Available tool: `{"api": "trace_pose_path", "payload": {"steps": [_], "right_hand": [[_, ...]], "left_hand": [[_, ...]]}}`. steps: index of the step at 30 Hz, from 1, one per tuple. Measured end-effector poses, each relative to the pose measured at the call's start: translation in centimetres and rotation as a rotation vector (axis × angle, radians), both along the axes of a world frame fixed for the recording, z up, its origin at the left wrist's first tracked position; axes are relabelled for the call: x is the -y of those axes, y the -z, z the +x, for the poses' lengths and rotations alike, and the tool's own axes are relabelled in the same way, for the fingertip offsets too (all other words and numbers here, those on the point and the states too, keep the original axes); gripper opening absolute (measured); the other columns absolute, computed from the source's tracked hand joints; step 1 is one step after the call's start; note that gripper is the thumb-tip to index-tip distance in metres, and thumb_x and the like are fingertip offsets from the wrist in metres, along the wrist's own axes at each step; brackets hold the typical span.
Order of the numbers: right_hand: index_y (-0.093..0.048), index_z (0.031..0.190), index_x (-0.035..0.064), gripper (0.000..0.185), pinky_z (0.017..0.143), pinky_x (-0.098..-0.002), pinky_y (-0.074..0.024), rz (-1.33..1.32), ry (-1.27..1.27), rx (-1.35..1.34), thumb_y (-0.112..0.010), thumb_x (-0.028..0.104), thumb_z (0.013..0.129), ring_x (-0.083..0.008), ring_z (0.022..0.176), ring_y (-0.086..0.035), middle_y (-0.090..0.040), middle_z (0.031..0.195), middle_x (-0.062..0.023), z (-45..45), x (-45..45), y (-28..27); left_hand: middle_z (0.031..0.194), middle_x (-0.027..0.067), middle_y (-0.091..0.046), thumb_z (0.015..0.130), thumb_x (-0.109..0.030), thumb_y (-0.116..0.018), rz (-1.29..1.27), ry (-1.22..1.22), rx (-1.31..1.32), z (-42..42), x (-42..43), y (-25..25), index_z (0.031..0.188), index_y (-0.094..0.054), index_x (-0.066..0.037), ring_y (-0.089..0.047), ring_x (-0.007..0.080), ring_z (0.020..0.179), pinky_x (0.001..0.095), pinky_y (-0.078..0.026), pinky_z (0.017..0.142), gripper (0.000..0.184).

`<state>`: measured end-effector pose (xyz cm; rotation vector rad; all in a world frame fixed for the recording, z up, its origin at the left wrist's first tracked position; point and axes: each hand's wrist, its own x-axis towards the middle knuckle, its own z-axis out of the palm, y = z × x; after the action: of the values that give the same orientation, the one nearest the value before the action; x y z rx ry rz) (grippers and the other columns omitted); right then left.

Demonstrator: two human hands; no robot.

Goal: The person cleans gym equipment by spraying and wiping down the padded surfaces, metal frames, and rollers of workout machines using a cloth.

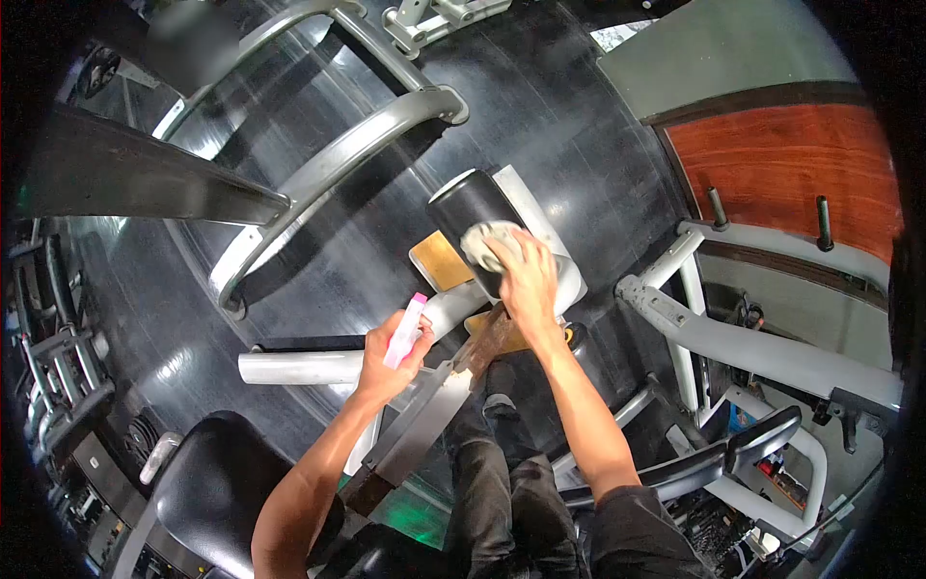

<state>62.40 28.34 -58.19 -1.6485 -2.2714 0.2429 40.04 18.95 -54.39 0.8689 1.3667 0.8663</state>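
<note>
My right hand is closed on a pale, crumpled cloth, which rests against a black padded roller of a gym machine. In my left hand is a small translucent white bottle with a pink top, held upright-tilted, fingers wrapped round it. Just beyond that hand, a tan-yellow plate lies beside the pad. A grey metal beam with a worn brown end runs between my forearms.
A curved silver frame stands at upper left on the black rubber floor. Black padded seats are at lower left. On the right are a white machine frame, a reddish wood panel and upright black pegs.
</note>
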Motion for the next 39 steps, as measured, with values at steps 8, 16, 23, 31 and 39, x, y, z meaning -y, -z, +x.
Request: {"api": "trace_pose_path", "payload": {"steps": [8, 16, 23, 31, 39], "right_hand": [[-0.061, 0.113, 0.0063, 0.028, 0.086, -0.0427, -0.0487, -0.249, 0.336, -0.278, -0.060, 0.008, 0.085, -0.0400, 0.100, -0.059, -0.060, 0.112, -0.0181, 4.5, 0.4, -1.5], [-0.055, 0.125, 0.0034, 0.040, 0.099, -0.0455, -0.0436, 0.075, 0.144, -0.262, -0.060, 0.009, 0.086, -0.0379, 0.114, -0.055, -0.057, 0.122, -0.0209, -5.8, -9.4, 0.6], [-0.055, 0.122, 0.0018, 0.036, 0.092, -0.0435, -0.0455, -0.197, 0.138, -0.210, -0.059, 0.015, 0.090, -0.0392, 0.109, -0.055, -0.056, 0.115, -0.0212, -0.9, -5.6, 0.5], [-0.057, 0.120, 0.0029, 0.036, 0.089, -0.0459, -0.0479, -0.545, 0.422, -0.318, -0.053, 0.029, 0.096, -0.0447, 0.101, -0.061, -0.065, 0.107, -0.0243, 7.7, -1.4, 1.5], [-0.051, 0.134, -0.0012, 0.057, 0.103, -0.0422, -0.0384, -0.600, 0.628, -0.373, -0.051, 0.041, 0.095, -0.0410, 0.125, -0.050, -0.056, 0.129, -0.0287, 4.2, -4.8, 4.9]], "left_hand": [[0.069, -0.0010, -0.060, 0.088, -0.004, -0.067, 0.013, -0.005, 0.021, 0.2, 0.1, 0.3, 0.093, -0.062, -0.005, -0.054, 0.0053, 0.053, 0.0238, -0.043, 0.048, 0.007], [0.069, -0.0009, -0.060, 0.087, -0.003, -0.067, 0.012, 0.008, -0.017, 0.2, -0.1, -0.1, 0.093, -0.062, -0.005, -0.052, 0.0048, 0.053, 0.0239, -0.042, 0.048, 0.008], [0.069, -0.0010, -0.060, 0.088, -0.002, -0.066, -0.007, 0.013, 0.009, 0.1, -0.3, -0.5, 0.093, -0.062, -0.005, -0.053, 0.0044, 0.056, 0.0235, -0.042, 0.050, 0.007], [0.074, 0.0016, -0.064, 0.086, -0.001, -0.067, 0.032, 0.026, -0.073, 0.1, 0.2, 0.2, 0.092, -0.063, -0.004, -0.056, 0.0066, 0.062, 0.0257, -0.046, 0.056, 0.008], [0.080, 0.0009, -0.064, 0.088, -0.003, -0.066, 0.131, 0.062, -0.088, -0.4, 0.6, 1.8, 0.099, -0.061, -0.006, -0.058, 0.0061, 0.055, 0.0225, -0.045, 0.047, 0.012]]}}
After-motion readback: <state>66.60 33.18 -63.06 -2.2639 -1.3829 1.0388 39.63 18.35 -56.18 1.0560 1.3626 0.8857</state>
